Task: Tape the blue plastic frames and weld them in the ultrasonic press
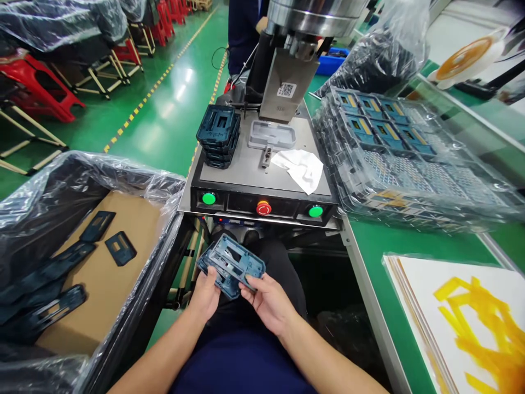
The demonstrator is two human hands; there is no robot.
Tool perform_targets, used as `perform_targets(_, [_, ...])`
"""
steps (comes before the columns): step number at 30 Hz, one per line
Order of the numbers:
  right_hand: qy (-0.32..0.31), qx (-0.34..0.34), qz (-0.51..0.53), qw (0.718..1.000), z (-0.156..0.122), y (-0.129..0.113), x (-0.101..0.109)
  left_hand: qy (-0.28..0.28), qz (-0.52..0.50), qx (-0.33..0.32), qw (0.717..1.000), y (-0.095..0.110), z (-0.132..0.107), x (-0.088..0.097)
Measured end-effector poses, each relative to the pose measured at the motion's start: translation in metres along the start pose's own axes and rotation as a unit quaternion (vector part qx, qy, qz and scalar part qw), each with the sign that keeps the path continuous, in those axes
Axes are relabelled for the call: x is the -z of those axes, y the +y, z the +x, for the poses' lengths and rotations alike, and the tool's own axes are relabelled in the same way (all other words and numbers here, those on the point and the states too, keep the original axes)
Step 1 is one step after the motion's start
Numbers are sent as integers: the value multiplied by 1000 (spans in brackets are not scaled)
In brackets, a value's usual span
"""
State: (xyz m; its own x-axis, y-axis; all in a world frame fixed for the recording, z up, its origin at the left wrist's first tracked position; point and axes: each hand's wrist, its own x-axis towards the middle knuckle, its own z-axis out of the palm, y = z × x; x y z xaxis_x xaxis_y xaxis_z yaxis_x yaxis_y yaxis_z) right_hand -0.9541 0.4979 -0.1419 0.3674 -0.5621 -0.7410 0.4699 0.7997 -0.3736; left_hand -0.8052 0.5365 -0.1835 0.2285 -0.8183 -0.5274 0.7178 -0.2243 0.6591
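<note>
Two dark blue plastic housings with rectangular cutouts overlap above my lap. My left hand [206,295] grips the near left side of the lower housing [230,290], thumb on top. The upper housing [252,265] lies across it, and my right hand [268,298] pinches its near right corner between thumb and fingers. Ahead on the machine's metal plate stands a stack of similar housings [217,128]. Right of the stack sits a pale grey fixture [273,143], under the steel press head [283,87].
A plastic-lined box [135,219] with loose housings is on my left. A white cloth [305,171], green buttons [209,198] and a red emergency stop [263,207] lie ahead. Stacked clear trays [361,180] and yellow strips [478,323] are on the right. A person [241,38] stands beyond.
</note>
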Motion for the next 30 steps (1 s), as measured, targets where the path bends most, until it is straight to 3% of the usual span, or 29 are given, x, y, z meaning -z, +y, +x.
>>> perform_targets(4, [-23,42,-104,993,-6,20,-7,-12,9,-2,1000,-1,-3,-2])
perform_targets(7, [-83,3,-258,963,-6,25,-4,8,22,17,1000,0,-6,-5])
perform_targets(9, [-127,-43,-385,913,-6,23,1,30,32,19,999,2,-8,-6])
perform_targets(11, [-144,-40,-515,844,-6,16,9,34,48,2,998,4,-9,-6])
perform_targets(14, [-96,77,-666,736,-5,1,20,14,92,-34,995,7,-9,1])
perform_targets(16, [-58,140,-691,707,-3,-7,27,-1,141,-49,989,10,-9,9])
perform_targets(18, [-52,173,-641,746,0,-11,31,-16,208,-62,976,12,-9,17])
perform_targets(21, [-93,211,-484,844,6,-11,32,-49,312,-85,945,17,-10,22])
perform_targets(23, [-133,214,-408,878,9,-9,30,-68,337,-90,935,20,-11,21])
perform_targets(25, [-170,214,-387,881,11,-9,28,-82,327,-81,938,24,-13,18])
perform_targets(30, [-214,261,-418,843,11,-12,27,-188,309,-20,932,34,-16,20])
